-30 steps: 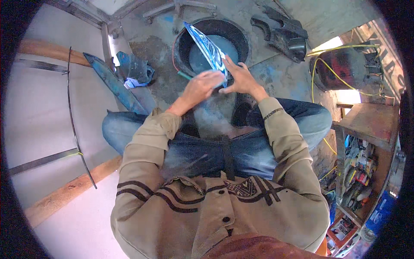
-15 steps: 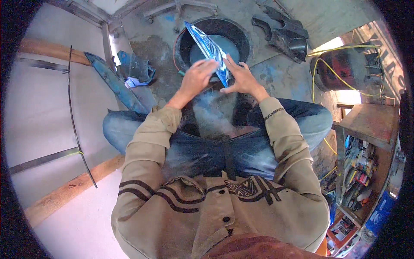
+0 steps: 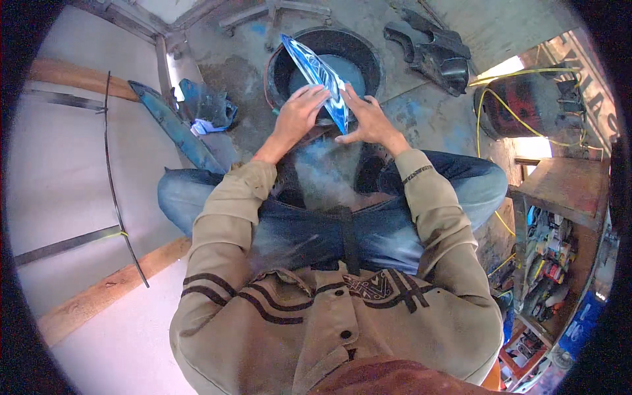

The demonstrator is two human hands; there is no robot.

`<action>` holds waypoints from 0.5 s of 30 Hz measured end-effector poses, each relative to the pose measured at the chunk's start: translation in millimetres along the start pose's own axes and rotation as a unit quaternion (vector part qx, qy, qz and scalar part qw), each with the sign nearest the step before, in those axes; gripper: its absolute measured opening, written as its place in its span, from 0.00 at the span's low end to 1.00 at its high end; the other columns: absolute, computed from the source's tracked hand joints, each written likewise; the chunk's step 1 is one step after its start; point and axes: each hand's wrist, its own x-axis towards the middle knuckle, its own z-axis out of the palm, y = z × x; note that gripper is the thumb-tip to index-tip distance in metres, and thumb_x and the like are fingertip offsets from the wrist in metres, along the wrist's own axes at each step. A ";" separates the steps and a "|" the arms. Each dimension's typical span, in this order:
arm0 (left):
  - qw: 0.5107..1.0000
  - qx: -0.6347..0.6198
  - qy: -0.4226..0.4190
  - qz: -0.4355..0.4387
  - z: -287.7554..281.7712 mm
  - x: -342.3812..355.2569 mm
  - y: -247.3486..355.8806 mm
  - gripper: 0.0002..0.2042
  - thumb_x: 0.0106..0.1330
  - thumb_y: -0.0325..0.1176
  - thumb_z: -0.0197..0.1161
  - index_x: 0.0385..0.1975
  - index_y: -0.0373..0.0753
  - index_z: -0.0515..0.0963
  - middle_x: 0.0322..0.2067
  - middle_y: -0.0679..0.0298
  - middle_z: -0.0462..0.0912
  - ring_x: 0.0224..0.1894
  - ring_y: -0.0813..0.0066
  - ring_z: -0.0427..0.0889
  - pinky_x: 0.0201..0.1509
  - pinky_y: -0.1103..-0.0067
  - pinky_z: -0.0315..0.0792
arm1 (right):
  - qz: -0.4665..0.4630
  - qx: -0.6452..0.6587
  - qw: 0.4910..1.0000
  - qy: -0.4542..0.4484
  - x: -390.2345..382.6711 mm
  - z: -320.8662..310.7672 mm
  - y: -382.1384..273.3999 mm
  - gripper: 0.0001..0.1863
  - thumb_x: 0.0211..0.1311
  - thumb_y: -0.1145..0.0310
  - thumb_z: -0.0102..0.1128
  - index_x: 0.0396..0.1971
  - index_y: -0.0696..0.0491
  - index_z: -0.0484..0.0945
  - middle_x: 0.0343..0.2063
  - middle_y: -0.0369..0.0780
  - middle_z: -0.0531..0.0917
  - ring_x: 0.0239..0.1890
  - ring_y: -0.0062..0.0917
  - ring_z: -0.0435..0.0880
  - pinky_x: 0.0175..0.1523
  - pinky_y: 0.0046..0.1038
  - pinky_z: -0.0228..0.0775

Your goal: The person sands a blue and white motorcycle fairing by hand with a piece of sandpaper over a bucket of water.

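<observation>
A glossy blue-and-white panel, long and pointed like a motorcycle fairing piece (image 3: 316, 71), stands tilted on edge in front of me. My right hand (image 3: 370, 122) grips its near right side, thumb low and fingers against its face. My left hand (image 3: 299, 118) lies along the left side of the panel, fingers bent together and their tips at the surface. Whether anything thin is under those fingers is hidden. Behind and below the panel is a round black tub (image 3: 373, 74) with greyish liquid in it.
Dark plastic body parts (image 3: 438, 52) lie on the floor at far right. A dusty blue panel (image 3: 174, 128) leans at left beside a dark blue piece (image 3: 204, 102). To the right are a tank (image 3: 526, 108) with a yellow hose (image 3: 479, 125) and a wooden shelf (image 3: 566, 187) of supplies.
My left hand, blurred by motion before, has shifted slightly left and down and now shows sharply. The panel and my right hand have barely moved.
</observation>
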 end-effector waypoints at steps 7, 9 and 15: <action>0.990 -0.087 -0.102 0.053 18.1 -26.8 26.5 0.22 0.64 0.23 0.65 0.60 0.41 0.83 0.62 0.56 0.84 0.66 0.55 0.81 0.74 0.59 0.71 | 0.000 -0.002 1.000 -0.020 1.2 0.4 5.5 0.74 0.40 0.30 0.81 0.82 0.54 0.52 0.83 0.51 0.51 0.80 0.44 0.63 0.80 0.56 0.50; 0.986 -0.082 -0.133 0.058 14.2 -21.9 20.8 0.22 0.67 0.23 0.63 0.62 0.42 0.82 0.63 0.57 0.84 0.69 0.61 0.80 0.77 0.57 0.67 | 0.008 -0.002 1.000 -0.021 -0.5 -0.9 2.9 0.74 0.40 0.30 0.81 0.82 0.54 0.52 0.83 0.51 0.51 0.80 0.44 0.64 0.80 0.56 0.50; 0.999 0.019 -0.030 -0.002 0.0 -6.6 -3.2 0.22 0.69 0.22 0.62 0.62 0.43 0.82 0.63 0.56 0.84 0.69 0.57 0.80 0.77 0.56 0.67 | 0.006 -0.004 1.000 -0.011 -0.3 -1.6 -1.5 0.74 0.41 0.30 0.80 0.83 0.54 0.52 0.83 0.51 0.51 0.80 0.44 0.64 0.80 0.56 0.50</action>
